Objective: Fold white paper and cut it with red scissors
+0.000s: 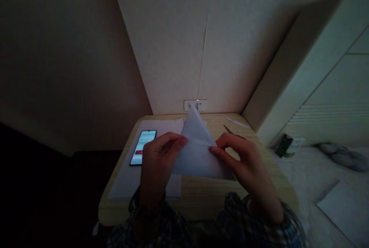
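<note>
Here, both thumbs press on the near face of a folded white paper (197, 152), with the index fingers curled close by, so each hand has a narrow pinch on it. The left hand (160, 156) grips the paper's left edge about midway up; the right hand (242, 154) grips its right edge slightly lower. The paper sits between the two sets of fingertips, its narrow point rising above them toward the wall and its broad base spreading below, raised over a pale wooden table (213, 202). Plaid sleeves (259, 225) cover the forearms.

Just beyond the right knuckles, a dark pointed blade (227, 129) lies partly hidden, with a thin white strip (238, 123) near it. Beside the left hand, a lit phone (147, 136) rests on white sheets (123, 182). Past the table's far edge, a socket plate (204, 104) is set in the wall (175, 48). Off to the right, a small dark-and-white box (285, 146), a grey object (343, 156) and another sheet (346, 209) lie on a pale quilted surface (302, 186).
</note>
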A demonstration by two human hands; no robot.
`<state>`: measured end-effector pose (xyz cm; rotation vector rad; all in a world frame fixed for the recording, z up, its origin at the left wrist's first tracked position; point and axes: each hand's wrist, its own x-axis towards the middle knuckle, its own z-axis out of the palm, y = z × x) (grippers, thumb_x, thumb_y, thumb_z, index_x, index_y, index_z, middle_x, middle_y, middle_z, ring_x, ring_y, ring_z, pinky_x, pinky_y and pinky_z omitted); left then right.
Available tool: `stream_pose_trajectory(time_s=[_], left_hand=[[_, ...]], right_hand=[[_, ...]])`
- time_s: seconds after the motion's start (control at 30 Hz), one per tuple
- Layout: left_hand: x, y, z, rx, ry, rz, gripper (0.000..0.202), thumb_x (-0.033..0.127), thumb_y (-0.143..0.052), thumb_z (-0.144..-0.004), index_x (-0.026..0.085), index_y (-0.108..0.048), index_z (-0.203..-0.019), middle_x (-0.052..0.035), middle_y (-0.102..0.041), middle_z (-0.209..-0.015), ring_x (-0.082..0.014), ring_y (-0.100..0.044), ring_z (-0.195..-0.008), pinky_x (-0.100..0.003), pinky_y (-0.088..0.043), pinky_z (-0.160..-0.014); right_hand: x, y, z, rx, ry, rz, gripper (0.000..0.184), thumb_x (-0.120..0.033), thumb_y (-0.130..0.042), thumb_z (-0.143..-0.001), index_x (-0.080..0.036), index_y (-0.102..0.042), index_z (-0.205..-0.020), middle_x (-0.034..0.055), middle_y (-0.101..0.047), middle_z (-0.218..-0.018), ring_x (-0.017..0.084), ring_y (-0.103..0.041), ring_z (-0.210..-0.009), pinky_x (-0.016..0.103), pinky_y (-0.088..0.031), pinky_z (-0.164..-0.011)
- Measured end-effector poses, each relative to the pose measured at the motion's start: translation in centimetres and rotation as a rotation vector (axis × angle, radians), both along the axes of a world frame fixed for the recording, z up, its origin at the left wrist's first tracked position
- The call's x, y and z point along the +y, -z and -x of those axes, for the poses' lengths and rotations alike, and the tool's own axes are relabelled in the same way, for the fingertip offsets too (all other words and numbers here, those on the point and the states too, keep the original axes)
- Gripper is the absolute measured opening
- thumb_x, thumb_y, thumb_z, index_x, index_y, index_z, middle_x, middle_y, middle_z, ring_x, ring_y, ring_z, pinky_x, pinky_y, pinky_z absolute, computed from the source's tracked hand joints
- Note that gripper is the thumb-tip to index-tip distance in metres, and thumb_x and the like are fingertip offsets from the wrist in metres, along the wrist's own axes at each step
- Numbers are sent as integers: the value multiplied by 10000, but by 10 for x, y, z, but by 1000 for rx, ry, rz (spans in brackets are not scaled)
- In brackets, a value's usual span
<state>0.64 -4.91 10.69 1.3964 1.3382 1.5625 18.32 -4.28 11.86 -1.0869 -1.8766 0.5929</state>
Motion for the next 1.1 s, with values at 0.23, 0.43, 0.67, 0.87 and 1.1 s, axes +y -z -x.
stream_pose_trajectory(time_s=[0.23,0.43,0.67,0.87,1.1], left_hand=[[2,2,0,-87,-37,-84,80,170,-686,-695,222,-708,-751,24,-712,-754,-136,-649,-706,-212,-509,-657],[3,-4,-5,-242,-83,-109,77,145,-708,-641,199,-654,-628,47,-651,-587,-97,-594,-555,-173,-465,-524],[3,-5,-4,-242,-135,-138,86,131,-701,-647,195,-646,-662,42,-651,-638,-105,-603,-608,-191,-483,-587],[5,-2,-3,-257,-158,-143,59,162,-698,-655,197,-652,-671,35,-637,-648,-110,-583,-624,-207,-469,-591],[4,-6,-5,-298,-215,-107,74,170,-684,-640,199,-620,-661,41,-571,-628,-103,-533,-609,-200,-435,-558]], right_hand=[[1,2,2,-52,-10,-24,202,-217,-592,-832,-187,-558,-635,-13,-577,-624,135,-537,-602,251,-397,-581],[3,3,6,-74,-87,-22,207,-198,-581,-840,-190,-554,-634,-12,-567,-628,137,-533,-608,249,-400,-569],[4,5,7,-101,-116,-20,199,-193,-576,-847,-199,-542,-651,-6,-568,-641,148,-535,-619,259,-400,-576],[6,9,6,-172,-150,-16,219,-206,-560,-860,-198,-535,-643,0,-557,-651,151,-526,-634,264,-391,-585],[8,13,5,-195,-169,-13,223,-198,-551,-863,-179,-546,-641,-2,-549,-651,143,-519,-641,251,-380,-580]])
